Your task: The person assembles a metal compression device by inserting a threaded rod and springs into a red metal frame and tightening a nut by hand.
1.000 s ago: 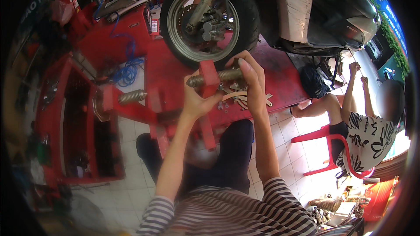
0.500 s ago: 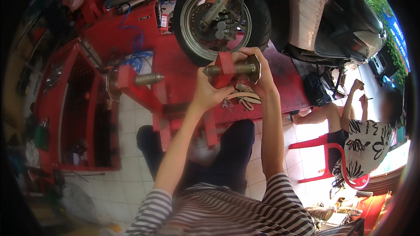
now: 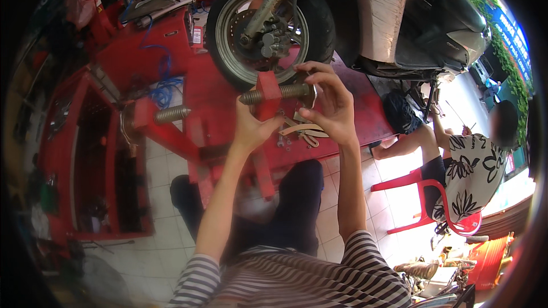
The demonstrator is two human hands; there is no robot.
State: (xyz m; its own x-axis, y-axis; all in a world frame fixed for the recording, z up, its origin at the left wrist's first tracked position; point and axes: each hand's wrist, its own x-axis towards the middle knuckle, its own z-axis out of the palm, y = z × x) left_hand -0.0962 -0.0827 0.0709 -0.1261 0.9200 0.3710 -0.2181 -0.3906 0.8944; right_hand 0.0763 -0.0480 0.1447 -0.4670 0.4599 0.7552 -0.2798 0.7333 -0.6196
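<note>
In front of me a thick threaded bolt [image 3: 294, 90] runs through a red metal block [image 3: 268, 92] on a red frame. My left hand [image 3: 255, 129] is wrapped round that block, its thumb on the near side and most fingers hidden behind. At the bolt's right end is a flat round metal disc [image 3: 313, 96]. My right hand [image 3: 335, 104] is beside the disc, fingers spread and curved, thumb below; any fingertip contact is unclear. A second threaded bolt [image 3: 171, 114] sticks out of the frame's left arm.
A motorbike's front wheel [image 3: 262, 37] stands on a red platform [image 3: 357, 111] just beyond my hands. Wrenches and pale strips [image 3: 302, 131] lie on it. A red cabinet [image 3: 108, 159] is at left, a blue hose [image 3: 165, 91] behind. A person [image 3: 471, 171] sits at right on a red chair [image 3: 425, 197].
My right hand's fingers have loosened and spread from the disc. My left hand stays on the block. The whole view has shifted, so the scene sits farther left.
</note>
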